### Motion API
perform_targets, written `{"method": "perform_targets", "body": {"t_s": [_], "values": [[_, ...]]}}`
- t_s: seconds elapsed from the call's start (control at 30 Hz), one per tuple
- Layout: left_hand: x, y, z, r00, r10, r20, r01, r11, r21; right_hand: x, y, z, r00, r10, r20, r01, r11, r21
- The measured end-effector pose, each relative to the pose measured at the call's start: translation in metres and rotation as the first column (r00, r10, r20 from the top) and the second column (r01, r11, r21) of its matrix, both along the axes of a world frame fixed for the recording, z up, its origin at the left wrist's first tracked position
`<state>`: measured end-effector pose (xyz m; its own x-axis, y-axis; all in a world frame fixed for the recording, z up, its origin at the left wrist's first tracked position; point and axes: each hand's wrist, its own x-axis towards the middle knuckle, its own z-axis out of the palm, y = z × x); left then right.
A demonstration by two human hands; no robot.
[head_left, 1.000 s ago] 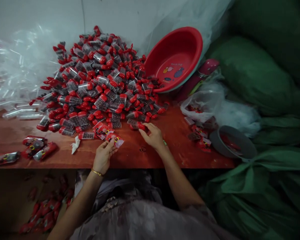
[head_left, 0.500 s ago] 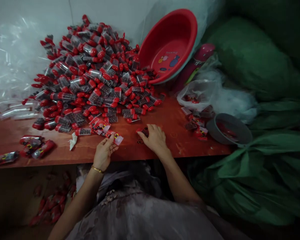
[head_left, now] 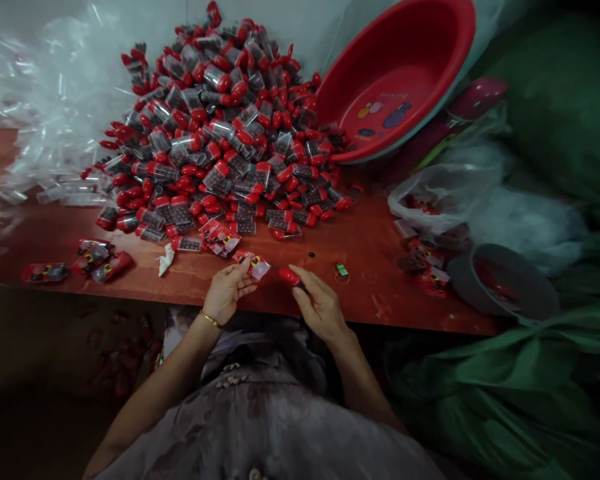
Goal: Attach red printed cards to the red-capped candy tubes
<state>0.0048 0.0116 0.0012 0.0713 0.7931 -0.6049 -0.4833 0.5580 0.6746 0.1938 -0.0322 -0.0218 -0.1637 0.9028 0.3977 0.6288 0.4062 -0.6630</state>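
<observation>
Packet (head_left: 258, 267) pinched by L hand (head_left: 225, 293) fingers, red piece (head_left: 289, 275) by R hand (head_left: 323, 308) fingers, both nr front edge of surface (head_left: 365, 233); if grip's loosened, either could be dropped over it

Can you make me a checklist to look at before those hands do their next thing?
1. Left hand has a red packet: ok, pinched in the fingers.
2. Right hand has a red-capped piece: ok, the red end sticks out.
3. Packet and piece apart: ok, there's a gap.
4. Packet's mouth open: cannot tell, too small.
5. White scrap off the table: not ok, it lies there, beyond the left hand.
</observation>
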Motion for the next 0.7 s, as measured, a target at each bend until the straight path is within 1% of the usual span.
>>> {"method": "perform_targets", "body": {"t_s": [0.07,0.2,0.33,0.57,0.7], "values": [[-0.001,-0.001,0.001,1.000,-0.030,-0.001,0.030,1.000,0.005,-0.002,-0.002,0.004,0.998,0.056,0.040,-0.058,0.997,0.054],[-0.001,-0.001,0.000,0.998,-0.057,-0.009,0.057,0.998,0.034,-0.003,-0.002,0.001,0.992,0.075,0.106,-0.088,0.988,0.125],[-0.002,-0.002,-0.001,0.998,-0.047,-0.040,0.050,0.997,0.064,-0.003,-0.004,-0.001,0.995,0.077,0.061,-0.085,0.984,0.155],[0.000,-0.004,0.007,0.993,-0.041,-0.107,0.051,0.995,0.088,-0.007,-0.008,0.002,0.987,0.154,-0.048,-0.144,0.976,0.165],[0.000,-0.005,0.009,0.989,-0.047,-0.138,0.067,0.988,0.140,-0.006,-0.009,0.001,0.986,0.163,-0.047,-0.154,0.977,0.145]]}}
